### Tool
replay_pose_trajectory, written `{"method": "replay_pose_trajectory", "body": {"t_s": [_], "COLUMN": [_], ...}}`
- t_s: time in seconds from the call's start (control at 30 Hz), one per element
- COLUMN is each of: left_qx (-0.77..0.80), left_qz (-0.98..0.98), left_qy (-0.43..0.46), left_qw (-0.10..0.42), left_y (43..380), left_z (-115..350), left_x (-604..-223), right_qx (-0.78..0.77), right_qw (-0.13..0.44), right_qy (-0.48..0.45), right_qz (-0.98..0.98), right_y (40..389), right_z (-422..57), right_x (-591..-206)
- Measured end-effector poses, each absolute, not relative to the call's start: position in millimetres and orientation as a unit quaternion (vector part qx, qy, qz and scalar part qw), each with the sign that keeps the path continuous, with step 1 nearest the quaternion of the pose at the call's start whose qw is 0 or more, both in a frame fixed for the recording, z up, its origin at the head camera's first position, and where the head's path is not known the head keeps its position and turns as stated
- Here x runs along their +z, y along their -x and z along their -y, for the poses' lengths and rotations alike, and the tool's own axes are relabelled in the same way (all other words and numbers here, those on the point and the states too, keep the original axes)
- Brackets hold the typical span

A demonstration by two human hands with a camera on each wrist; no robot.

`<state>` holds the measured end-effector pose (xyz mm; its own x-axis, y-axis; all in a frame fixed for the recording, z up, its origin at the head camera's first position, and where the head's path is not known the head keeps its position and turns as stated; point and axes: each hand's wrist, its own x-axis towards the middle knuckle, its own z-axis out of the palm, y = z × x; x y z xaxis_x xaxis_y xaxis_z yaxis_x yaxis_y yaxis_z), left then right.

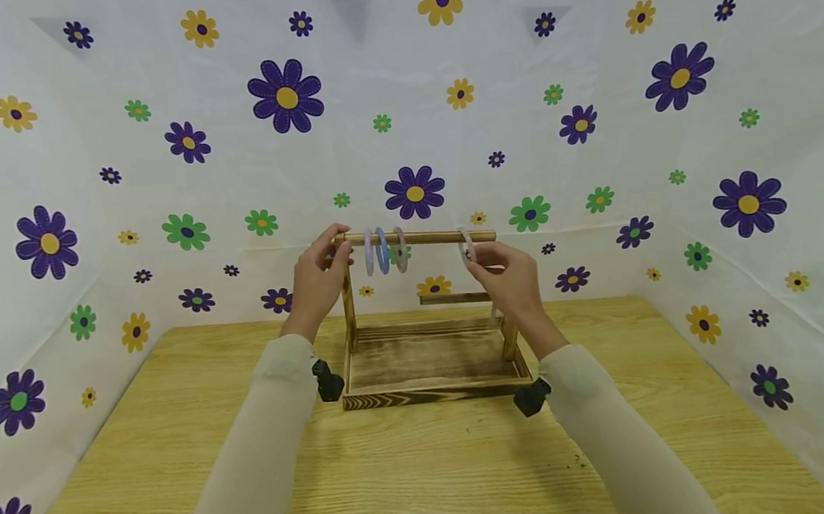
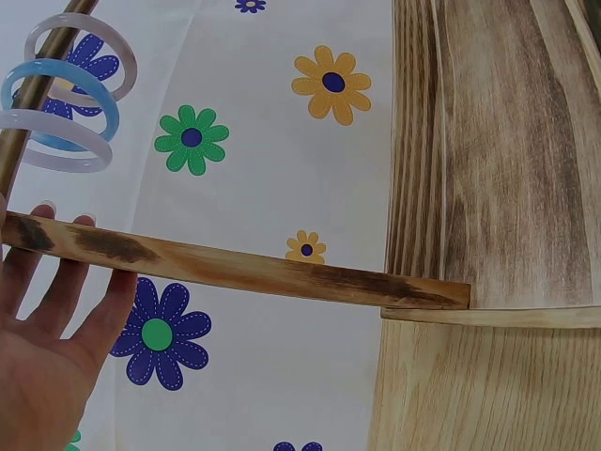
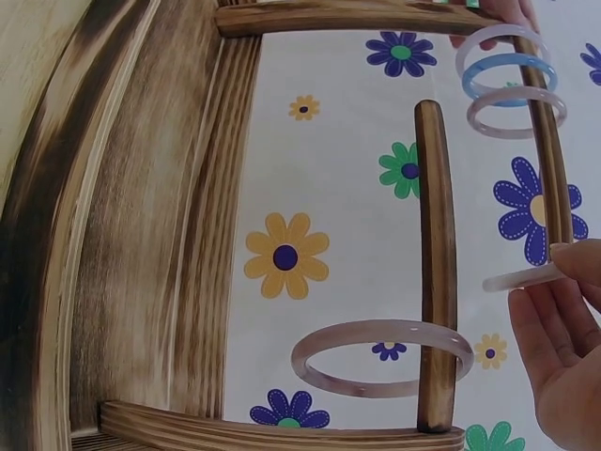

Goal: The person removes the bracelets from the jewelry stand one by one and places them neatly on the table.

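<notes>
Wooden rack [image 1: 437,394] with five bangles, standing on a wood-grain counter [image 1: 435,472] before a flowered sheet [image 1: 341,155]. Its upper bar [image 1: 428,238] carries three bangles near the person's left end: from left to right, lavender [image 2: 56,123], blue [image 2: 56,69] and pinkish [image 3: 512,95], set close together and hanging around the bar. The left grip [image 1: 318,279] is closed about the top of the left post [image 2: 235,266], thumb to the front and fingers behind. The right grip [image 1: 510,276] pinches a pale bangle [image 3: 507,281] between thumb and fingers near the bar's right end, well apart from the other three; the fingers partly hide how it meets the bar. Lower down, a brownish-pink bangle [image 3: 376,331] hangs around the shorter bar [image 3: 437,225] on the right side. Below lies the tray [image 1: 423,360], bordered by a low rim. Long pale sleeves [image 1: 252,458] cover both arms, and a small black device [image 1: 329,381] is worn at each wrist.
</notes>
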<state>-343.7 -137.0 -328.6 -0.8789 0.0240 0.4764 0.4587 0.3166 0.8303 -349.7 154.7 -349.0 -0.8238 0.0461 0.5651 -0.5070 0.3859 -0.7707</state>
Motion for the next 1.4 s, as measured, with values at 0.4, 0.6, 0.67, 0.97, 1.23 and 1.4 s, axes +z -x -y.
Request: {"method": "replay_pose_trajectory", "body": {"t_s": [0.4, 0.6, 0.67, 0.97, 1.23, 1.4], "left_qx": [-0.561, -0.558, -0.556, -0.553, -0.557, -0.557], "left_qz": [0.784, 0.784, 0.784, 0.786, 0.785, 0.788], "left_qy": [0.16, 0.165, 0.165, 0.167, 0.161, 0.159], "left_qw": [0.212, 0.217, 0.22, 0.22, 0.216, 0.208], "left_y": [374, 374, 375, 376, 371, 355], "left_z": [143, 143, 143, 143, 142, 139], "left_x": [-354, -354, -354, -354, -351, -338], "right_qx": [0.531, 0.534, 0.534, 0.537, 0.533, 0.524], "right_qw": [0.259, 0.265, 0.264, 0.246, 0.257, 0.269], "right_qy": [-0.142, -0.139, -0.133, -0.115, -0.111, -0.111], "right_qz": [0.794, 0.791, 0.792, 0.798, 0.799, 0.8], "right_y": [350, 350, 350, 333, 335, 347], "right_z": [-162, -166, -167, -164, -169, -176], "right_x": [-349, -349, -349, -337, -340, -351]}}
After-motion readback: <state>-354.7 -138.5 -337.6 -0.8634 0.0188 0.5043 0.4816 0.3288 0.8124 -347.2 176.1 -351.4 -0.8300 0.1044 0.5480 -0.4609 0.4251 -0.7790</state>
